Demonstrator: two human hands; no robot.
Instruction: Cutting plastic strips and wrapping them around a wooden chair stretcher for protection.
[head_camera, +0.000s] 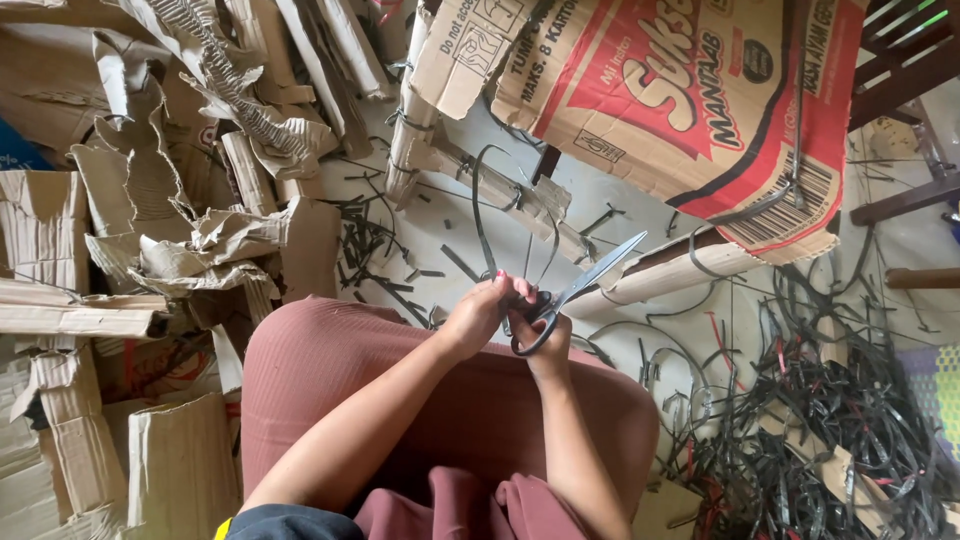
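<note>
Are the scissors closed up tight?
No, the scissors in the right hand have their blades spread apart, while the left hand pinches a dark strap beside them.

Mauve skirt, bare forearms, pink-painted nails

We extend both forearms forward over our raised knee, converging at the wrists. Our left hand (478, 312) sits slightly higher, its fingers (505, 285) curled inward in a pinch. Our right hand (548, 342) lies just beside it, touching, fingers closed in a grip, wrist bent slightly upward
</note>
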